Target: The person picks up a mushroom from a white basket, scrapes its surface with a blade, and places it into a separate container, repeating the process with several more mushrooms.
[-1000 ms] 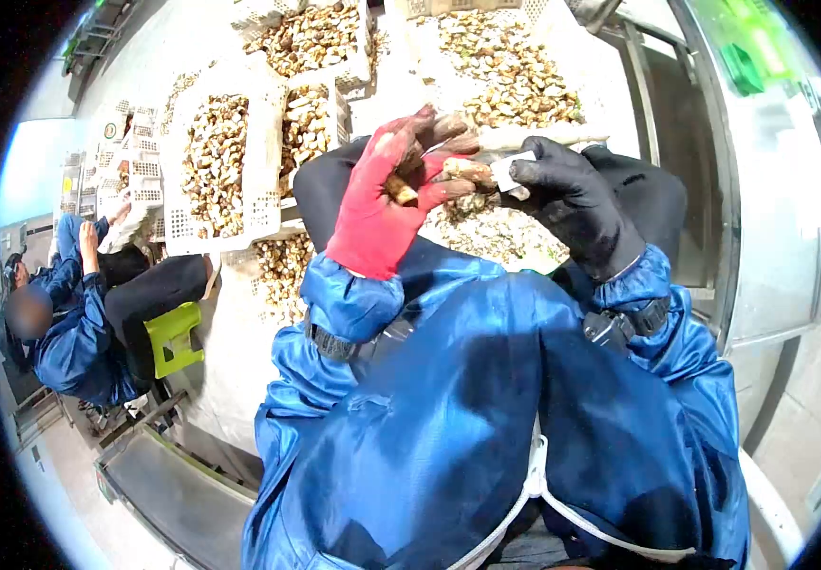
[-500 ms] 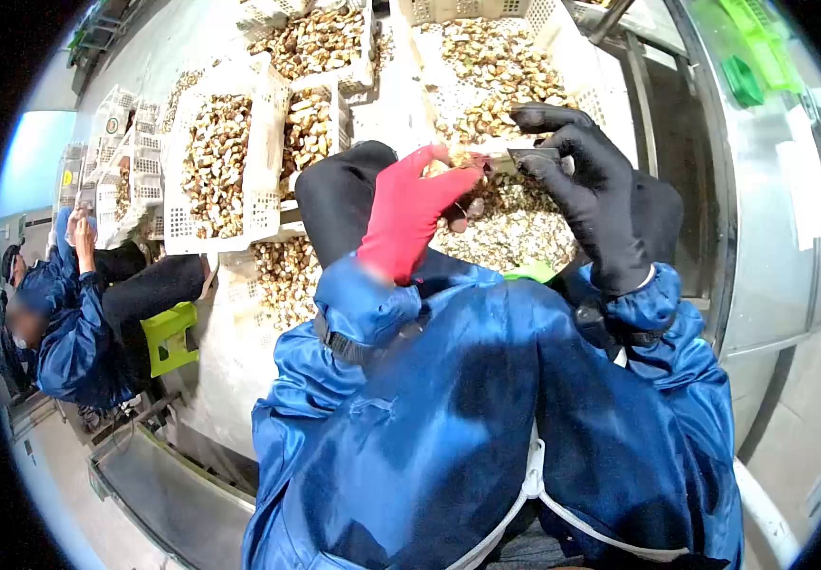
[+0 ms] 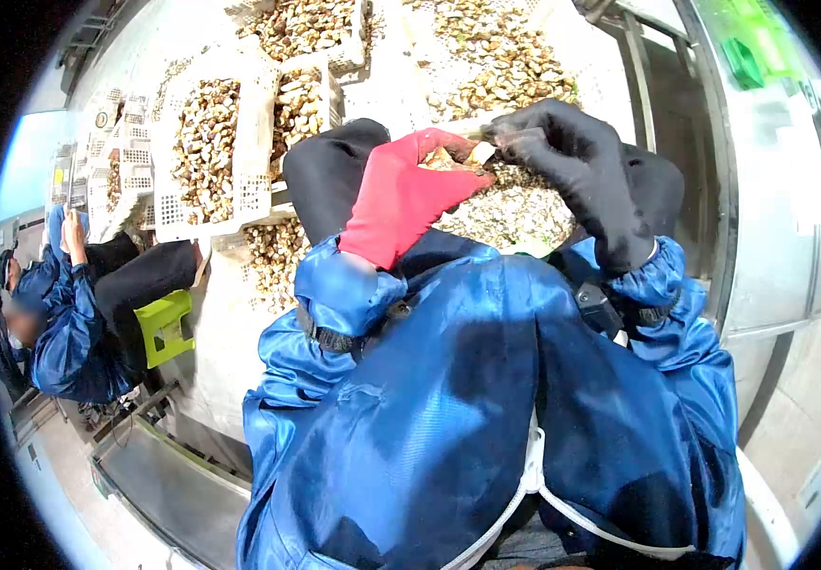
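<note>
Fingers (image 3: 443, 142) of red-gloved left hand (image 3: 401, 195) clenched round a small tan piece (image 3: 475, 152), gripping it from below and left. Fingers (image 3: 524, 128) of black-gloved right hand (image 3: 572, 161) bent and closed against the same piece from the right; gloves touching at that spot. Cannot tell whether anything else sits in the black glove. Piece held up between both hands, above the black-clad knees (image 3: 330, 171) and over a heap of loose brown-and-cream pieces (image 3: 515, 218). Beyond: white perforated crates (image 3: 168, 204) filled with similar pieces. Far left: seated co-worker in blue jacket (image 3: 68, 313), beside a green stool (image 3: 168, 328).
</note>
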`<state>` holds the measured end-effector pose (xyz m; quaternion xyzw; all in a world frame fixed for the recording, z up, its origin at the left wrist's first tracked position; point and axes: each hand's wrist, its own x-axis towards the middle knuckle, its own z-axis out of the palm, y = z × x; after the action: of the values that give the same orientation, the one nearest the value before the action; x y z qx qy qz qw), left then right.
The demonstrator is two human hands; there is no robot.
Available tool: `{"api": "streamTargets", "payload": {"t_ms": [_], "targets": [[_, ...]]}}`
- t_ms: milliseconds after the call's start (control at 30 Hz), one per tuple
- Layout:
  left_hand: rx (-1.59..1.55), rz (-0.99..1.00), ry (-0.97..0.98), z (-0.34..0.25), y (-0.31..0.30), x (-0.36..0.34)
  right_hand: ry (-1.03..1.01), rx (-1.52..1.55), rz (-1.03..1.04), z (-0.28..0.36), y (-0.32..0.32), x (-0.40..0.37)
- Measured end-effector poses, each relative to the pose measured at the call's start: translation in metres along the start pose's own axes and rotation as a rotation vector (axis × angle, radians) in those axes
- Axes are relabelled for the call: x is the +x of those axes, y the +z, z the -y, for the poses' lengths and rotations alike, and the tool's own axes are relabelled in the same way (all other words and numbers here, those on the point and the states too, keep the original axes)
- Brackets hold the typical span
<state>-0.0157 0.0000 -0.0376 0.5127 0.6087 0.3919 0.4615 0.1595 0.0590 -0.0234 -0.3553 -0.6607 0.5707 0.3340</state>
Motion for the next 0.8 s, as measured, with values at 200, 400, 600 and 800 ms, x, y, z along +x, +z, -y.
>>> {"api": "streamTargets", "payload": {"t_ms": [200, 400, 600, 800], "targets": [[0.117, -0.108, 0.142, 0.007, 0.009, -0.002, -0.031, -0.142, -0.026, -0.008, 0.005, -0.002], [0.3, -0.199, 0.341, 0.01, 0.014, -0.002, -0.142, -0.157, 0.004, -0.014, 0.008, -0.002], [0.452, -0.224, 0.388, 0.004, 0.014, -0.006, 0.202, 0.16, -0.022, -0.012, -0.005, 0.002], [0.348, -0.2, 0.403, 0.004, 0.017, -0.004, 0.183, 0.118, -0.003, -0.006, 0.002, -0.004]]}}
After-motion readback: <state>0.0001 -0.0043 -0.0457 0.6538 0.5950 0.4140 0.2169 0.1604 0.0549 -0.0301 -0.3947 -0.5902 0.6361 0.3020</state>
